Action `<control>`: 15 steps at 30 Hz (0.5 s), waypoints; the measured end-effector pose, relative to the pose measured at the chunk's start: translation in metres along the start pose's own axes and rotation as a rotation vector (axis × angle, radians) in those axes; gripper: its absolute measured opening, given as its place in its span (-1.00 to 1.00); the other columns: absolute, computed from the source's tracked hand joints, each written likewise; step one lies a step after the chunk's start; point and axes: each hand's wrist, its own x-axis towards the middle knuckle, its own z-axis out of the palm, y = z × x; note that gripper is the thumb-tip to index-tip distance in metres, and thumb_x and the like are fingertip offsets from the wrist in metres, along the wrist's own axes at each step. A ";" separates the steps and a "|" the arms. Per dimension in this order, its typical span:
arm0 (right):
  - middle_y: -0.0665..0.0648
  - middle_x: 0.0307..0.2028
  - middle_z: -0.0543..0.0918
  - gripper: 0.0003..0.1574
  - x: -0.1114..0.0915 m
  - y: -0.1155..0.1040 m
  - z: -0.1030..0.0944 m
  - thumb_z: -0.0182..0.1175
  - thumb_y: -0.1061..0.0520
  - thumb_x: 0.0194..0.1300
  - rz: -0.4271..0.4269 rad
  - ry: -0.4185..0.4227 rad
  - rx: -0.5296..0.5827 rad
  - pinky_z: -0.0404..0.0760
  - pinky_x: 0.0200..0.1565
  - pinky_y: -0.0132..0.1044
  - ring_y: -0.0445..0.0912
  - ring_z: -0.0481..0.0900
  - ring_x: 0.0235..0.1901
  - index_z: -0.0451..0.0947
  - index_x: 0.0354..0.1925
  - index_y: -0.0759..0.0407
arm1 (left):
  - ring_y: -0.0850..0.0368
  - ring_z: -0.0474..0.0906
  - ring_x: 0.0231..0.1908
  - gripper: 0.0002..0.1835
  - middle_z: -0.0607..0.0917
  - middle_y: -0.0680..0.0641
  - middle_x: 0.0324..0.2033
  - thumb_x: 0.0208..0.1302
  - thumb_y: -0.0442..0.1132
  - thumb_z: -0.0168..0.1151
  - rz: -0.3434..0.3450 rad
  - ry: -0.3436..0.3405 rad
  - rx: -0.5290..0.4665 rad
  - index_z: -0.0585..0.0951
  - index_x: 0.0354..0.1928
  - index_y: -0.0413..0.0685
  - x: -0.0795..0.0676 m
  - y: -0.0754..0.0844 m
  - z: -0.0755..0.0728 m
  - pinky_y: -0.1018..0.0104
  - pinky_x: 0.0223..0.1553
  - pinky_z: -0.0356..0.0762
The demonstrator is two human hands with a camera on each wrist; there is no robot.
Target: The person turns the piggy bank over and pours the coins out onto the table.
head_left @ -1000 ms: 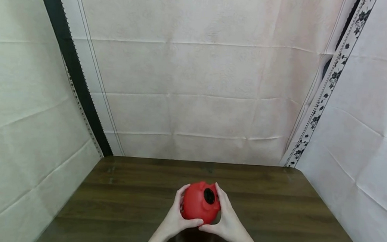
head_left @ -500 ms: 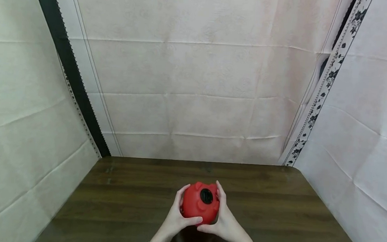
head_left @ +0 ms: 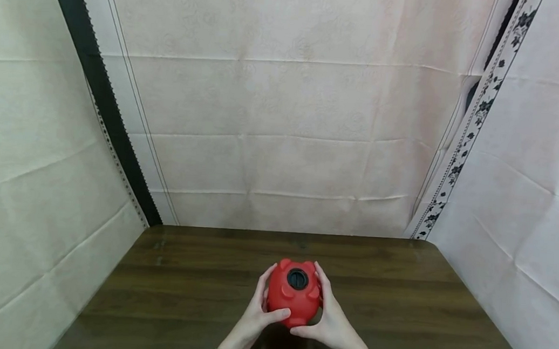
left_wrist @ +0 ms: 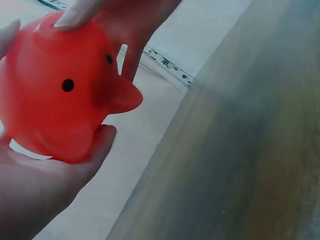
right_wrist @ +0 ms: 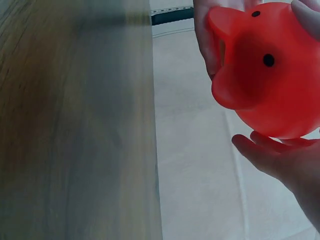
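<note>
A red pig-shaped bank (head_left: pixel 299 303) is gripped between both hands above the table, low in the head view. Its round black plug (head_left: pixel 297 279) faces the head camera, ringed by short stubby feet. My left hand (head_left: pixel 251 317) holds one side, thumb laid across the near face. On the opposite side, my right hand (head_left: pixel 331 323) holds it with fingers along the body and thumb beneath the near end. Two black eyes and a snout (left_wrist: pixel 126 96) show in the left wrist view. The right wrist view shows an eye (right_wrist: pixel 269 60) on the smooth red body.
A dark brown wood-grain table (head_left: pixel 178 297) lies under the hands. White creased cloth (head_left: pixel 284 104) hangs behind it and along both sides. A black strip (head_left: pixel 113 114) runs down the left corner, a floral border (head_left: pixel 478 118) down the right.
The bank has turned in the hands. Its black plug has swung from the right side leftward to face the head camera. Both hands keep their hold, nearly in the same place.
</note>
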 end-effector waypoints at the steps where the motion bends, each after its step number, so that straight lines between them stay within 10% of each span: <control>1: 0.16 0.41 0.21 0.54 0.000 0.000 0.000 0.57 0.03 -0.11 -0.002 0.002 0.001 0.54 0.11 -0.43 -0.44 0.32 0.21 -0.30 0.53 -0.17 | 0.09 0.35 0.28 -0.06 0.31 -0.08 0.38 0.24 -0.22 0.30 0.010 -0.009 0.003 -0.06 0.49 0.35 0.000 0.000 0.000 0.06 0.29 0.43; 15: -0.04 0.42 0.18 0.58 -0.004 -0.004 -0.001 0.61 0.05 -0.19 0.116 -0.042 -0.003 0.54 0.12 -0.45 -0.11 0.32 0.29 -0.28 0.51 -0.26 | -0.01 0.27 0.31 -0.01 0.24 -0.03 0.40 0.13 -0.23 0.39 0.032 -0.049 0.130 0.01 0.48 0.41 0.001 0.000 -0.005 0.08 0.25 0.47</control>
